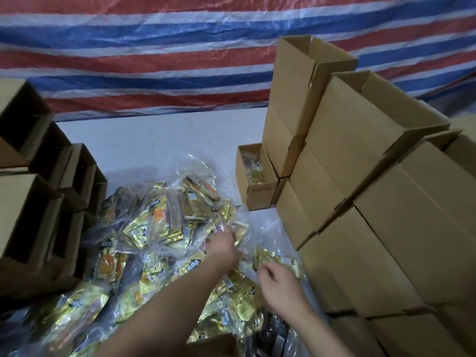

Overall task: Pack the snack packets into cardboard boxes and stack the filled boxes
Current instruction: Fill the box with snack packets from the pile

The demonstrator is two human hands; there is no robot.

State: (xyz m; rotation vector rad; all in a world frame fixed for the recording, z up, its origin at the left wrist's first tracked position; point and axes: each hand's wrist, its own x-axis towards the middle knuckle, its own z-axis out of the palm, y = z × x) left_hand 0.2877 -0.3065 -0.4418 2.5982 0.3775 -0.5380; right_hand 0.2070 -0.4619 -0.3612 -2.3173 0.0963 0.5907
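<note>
hands: two, left hand (223, 244) and right hand (277, 280).
snack packets (154, 228): heaped in clear bags, too many and too overlapped to count.
open box holding packets (255, 176): one.
stacked boxes at right (360, 202): about eight visible, some cut by the frame edge.
open empty boxes at left (38, 189): roughly five.
striped tarpaulin (154, 47): one.

Snack packets (164, 228) lie between empty boxes (38, 202) left and stacked boxes (373, 215) right.
</note>
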